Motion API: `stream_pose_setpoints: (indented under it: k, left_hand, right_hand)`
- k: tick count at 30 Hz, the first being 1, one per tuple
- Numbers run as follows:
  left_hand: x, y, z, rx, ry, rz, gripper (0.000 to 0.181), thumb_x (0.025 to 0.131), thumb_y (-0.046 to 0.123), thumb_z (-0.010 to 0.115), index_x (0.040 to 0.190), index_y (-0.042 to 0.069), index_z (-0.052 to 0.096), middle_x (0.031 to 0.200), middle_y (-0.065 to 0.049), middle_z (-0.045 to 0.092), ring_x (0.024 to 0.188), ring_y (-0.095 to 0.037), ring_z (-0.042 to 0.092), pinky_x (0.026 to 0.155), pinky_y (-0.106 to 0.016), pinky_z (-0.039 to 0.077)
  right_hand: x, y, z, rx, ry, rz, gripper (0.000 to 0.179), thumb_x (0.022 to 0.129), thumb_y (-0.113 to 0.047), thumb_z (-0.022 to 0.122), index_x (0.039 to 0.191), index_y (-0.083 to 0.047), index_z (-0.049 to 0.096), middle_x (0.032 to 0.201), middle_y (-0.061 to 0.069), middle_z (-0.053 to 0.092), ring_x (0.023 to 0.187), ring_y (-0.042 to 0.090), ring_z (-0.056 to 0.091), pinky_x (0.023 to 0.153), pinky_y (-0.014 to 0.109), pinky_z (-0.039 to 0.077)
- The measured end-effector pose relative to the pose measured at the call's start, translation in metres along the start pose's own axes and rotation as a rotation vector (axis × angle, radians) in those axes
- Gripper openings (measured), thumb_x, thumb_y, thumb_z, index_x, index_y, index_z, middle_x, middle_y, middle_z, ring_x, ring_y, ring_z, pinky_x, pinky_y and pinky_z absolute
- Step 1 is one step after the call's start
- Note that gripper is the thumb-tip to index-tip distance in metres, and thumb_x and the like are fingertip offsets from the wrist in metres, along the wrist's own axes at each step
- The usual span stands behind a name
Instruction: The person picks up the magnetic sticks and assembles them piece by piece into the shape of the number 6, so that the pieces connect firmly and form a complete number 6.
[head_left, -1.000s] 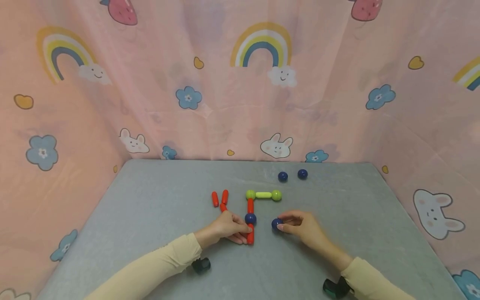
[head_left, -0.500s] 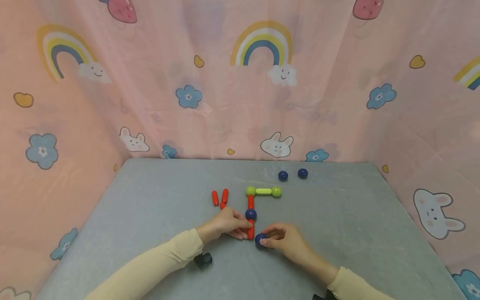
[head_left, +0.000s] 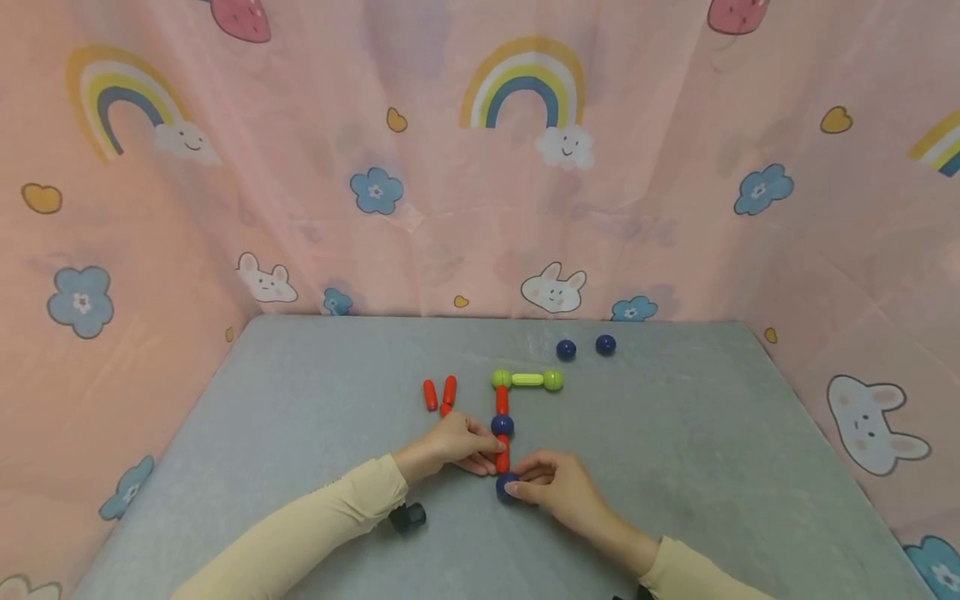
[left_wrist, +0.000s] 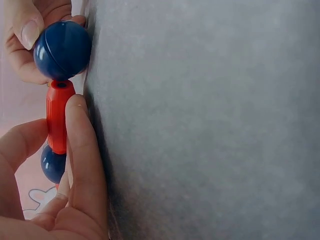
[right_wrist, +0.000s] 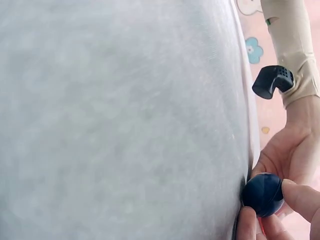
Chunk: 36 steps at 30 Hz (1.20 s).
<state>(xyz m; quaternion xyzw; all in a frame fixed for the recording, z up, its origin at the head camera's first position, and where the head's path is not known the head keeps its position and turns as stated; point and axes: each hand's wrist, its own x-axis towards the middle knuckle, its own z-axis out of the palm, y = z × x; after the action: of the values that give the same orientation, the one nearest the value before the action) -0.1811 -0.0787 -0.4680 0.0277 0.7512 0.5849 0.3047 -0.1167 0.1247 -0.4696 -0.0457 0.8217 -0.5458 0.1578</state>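
My left hand (head_left: 457,442) pinches a red rod (left_wrist: 57,112) between thumb and fingers, low over the table. The rod's far end joins a dark blue ball (head_left: 502,425). From there another red rod (head_left: 502,400) runs up to a green ball (head_left: 501,379), and a light green rod (head_left: 527,380) leads right to a second green ball (head_left: 552,380). My right hand (head_left: 558,487) pinches another dark blue ball (left_wrist: 62,50) at the near end of the held rod. In the left wrist view that ball sits against the rod's holed tip; whether it is attached I cannot tell.
Left of the chain lie loose red rods (head_left: 430,395), one partly hidden behind my left hand. Two dark blue balls (head_left: 566,350) rest near the table's back edge. A patterned pink curtain (head_left: 420,167) surrounds the grey table (head_left: 675,400). A black wrist camera (right_wrist: 272,81) hangs under the left sleeve.
My right hand has carried its blue ball left and toward me, up to the near end of the red rod. The left hand keeps its grip, and the chain has barely shifted.
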Motion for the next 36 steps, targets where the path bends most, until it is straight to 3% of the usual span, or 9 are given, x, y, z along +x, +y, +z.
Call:
stream_pose_setpoints:
  k: [22,36]
  left_hand:
    - [-0.007,-0.005,0.0,-0.001,-0.006,0.043,0.016,0.09,0.013,0.072,0.095,-0.001,0.076,0.075,-0.009,0.076,0.062,-0.009,0.071,0.062,-0.026,0.061]
    - [-0.029,-0.017,0.004,-0.028,-0.027,0.092,0.019,0.091,0.013,0.071,0.101,-0.003,0.07,0.08,-0.013,0.076,0.065,-0.01,0.07,0.063,-0.028,0.061]
  right_hand:
    - [0.004,0.002,0.004,0.003,-0.01,0.031,0.035,0.078,-0.027,0.085,0.098,-0.002,0.071,0.089,0.005,0.075,0.074,0.01,0.069,0.063,0.024,0.055]
    - [0.005,0.001,-0.006,0.061,-0.039,0.003,0.033,0.083,-0.021,0.08,0.104,0.003,0.069,0.091,0.01,0.075,0.073,0.011,0.068,0.063,0.026,0.057]
